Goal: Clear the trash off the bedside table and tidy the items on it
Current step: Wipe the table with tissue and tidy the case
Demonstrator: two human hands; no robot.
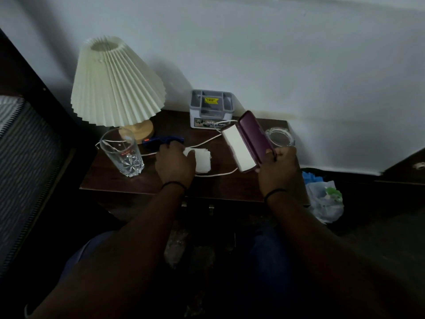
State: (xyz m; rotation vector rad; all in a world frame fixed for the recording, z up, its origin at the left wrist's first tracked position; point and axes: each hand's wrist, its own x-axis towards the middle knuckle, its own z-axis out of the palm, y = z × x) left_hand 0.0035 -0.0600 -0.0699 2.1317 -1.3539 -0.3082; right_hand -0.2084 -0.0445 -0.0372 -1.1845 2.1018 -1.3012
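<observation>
Bedside table (128,183), centre of frame: dark wood-look top, smooth, low sheen. Lamp shade (117,81), upper left: pleated cream paper or fabric, matt; which of the two cannot be told. Lamp base (141,131): pale wood, smooth. Tumbler (123,151), left: clear cut glass, glossy. Ashtray (279,137), right: clear glass. Organiser box (211,109), upper centre: grey plastic, matt. Book (250,139): purple cover with slight sheen, white paper edge. Tissue (202,161): white, soft, matt. Bag (326,201), lower right: thin translucent plastic, crinkled.
</observation>
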